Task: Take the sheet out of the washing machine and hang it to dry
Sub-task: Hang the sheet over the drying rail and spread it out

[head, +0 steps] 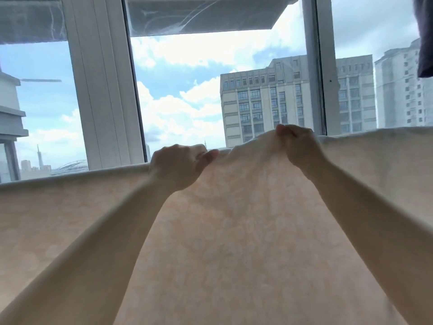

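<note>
A pale peach sheet [234, 231] with a faint floral pattern hangs in front of me and fills the lower half of the head view, its top fold running across the width. My left hand [178, 166] grips the top edge just left of centre, thumb pressed on the cloth. My right hand [297, 146] pinches the top edge a little higher and pulls it up into a small peak. What the sheet hangs over is hidden under the fold. The washing machine is out of view.
Behind the sheet is a large window with white frames [103, 90] and a grey post [315, 66]. Tall buildings [264, 104] and cloudy sky lie outside. A dark cloth [425, 36] hangs at the top right corner.
</note>
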